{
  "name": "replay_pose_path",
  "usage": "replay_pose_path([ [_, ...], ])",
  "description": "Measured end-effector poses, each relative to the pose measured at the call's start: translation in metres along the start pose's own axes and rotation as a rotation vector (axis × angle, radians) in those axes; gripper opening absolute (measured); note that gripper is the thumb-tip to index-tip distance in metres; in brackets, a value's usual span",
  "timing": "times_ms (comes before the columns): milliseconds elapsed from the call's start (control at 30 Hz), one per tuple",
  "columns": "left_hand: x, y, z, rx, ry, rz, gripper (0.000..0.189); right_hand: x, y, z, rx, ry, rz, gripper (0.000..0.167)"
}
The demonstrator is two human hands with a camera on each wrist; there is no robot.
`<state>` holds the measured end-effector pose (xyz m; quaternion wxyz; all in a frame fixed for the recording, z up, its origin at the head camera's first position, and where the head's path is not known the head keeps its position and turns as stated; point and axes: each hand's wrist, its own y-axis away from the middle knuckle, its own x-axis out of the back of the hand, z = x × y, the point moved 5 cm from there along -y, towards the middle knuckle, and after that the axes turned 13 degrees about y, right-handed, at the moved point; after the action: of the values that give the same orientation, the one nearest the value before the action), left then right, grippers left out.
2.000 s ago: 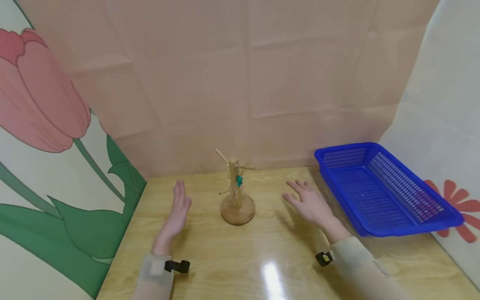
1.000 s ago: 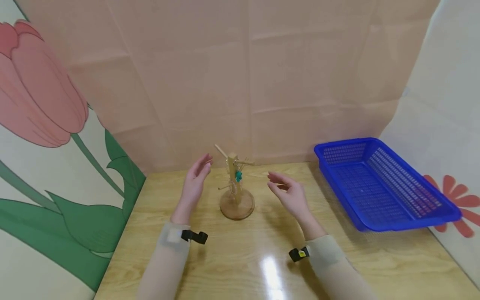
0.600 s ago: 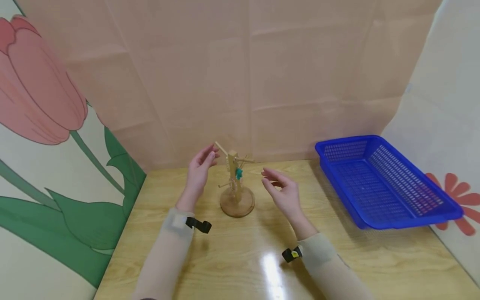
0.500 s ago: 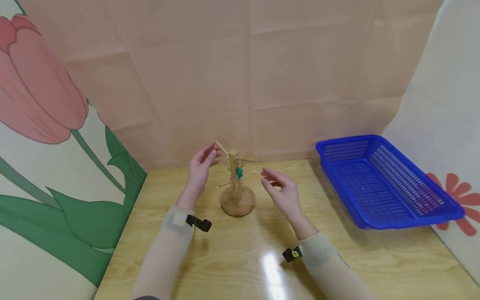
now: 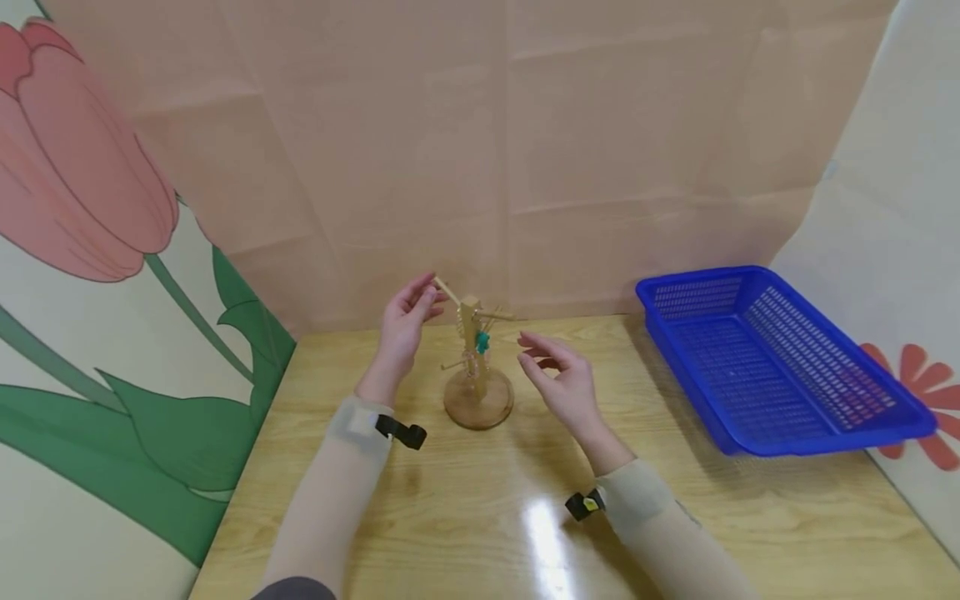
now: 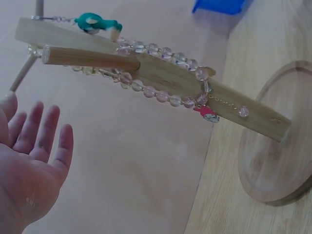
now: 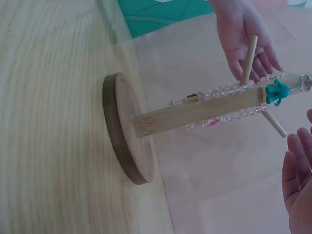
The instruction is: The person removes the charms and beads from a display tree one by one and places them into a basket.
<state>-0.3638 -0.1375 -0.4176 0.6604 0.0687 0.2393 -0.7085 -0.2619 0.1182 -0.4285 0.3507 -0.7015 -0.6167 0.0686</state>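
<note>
A wooden peg stand with a round base [image 5: 480, 404] stands upright on the table. From it hang beaded bracelets [image 6: 149, 92] in pale pink and clear, one with a red-and-white charm [image 6: 208, 115]. A teal figure charm [image 7: 278, 91] hangs on a metal ring and chain near the top. My left hand [image 5: 401, 329] is at the stand's left, its thumb tip right at the end of the upper left peg [image 6: 23, 75], the other fingers extended loosely. To the right of the stand my right hand [image 5: 562, 379] hovers, fingers loosely bent, nothing between them.
A blue plastic basket [image 5: 825, 444] with mesh sides sits at the right of the wooden table [image 5: 480, 517]. Behind the stand rises a plain pinkish cloth backdrop [image 5: 390, 167]. A panel with a painted tulip [image 5: 82, 158] borders the left side.
Both hands have come inward to the stand, the left moving up and right to the upper peg, the right moving left. The stand and basket keep their places.
</note>
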Motion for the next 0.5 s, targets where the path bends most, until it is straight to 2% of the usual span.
replay_pose_path([
  [233, -0.006, -0.005, 0.002, -0.023, 0.020, -0.009, 0.035, -0.002, -0.007, -0.010, -0.020, -0.008, 0.020, 0.029],
  [500, -0.008, -0.004, 0.004, -0.045, 0.030, 0.033, 0.035, -0.010, -0.014, -0.017, -0.048, -0.065, 0.049, 0.030],
])
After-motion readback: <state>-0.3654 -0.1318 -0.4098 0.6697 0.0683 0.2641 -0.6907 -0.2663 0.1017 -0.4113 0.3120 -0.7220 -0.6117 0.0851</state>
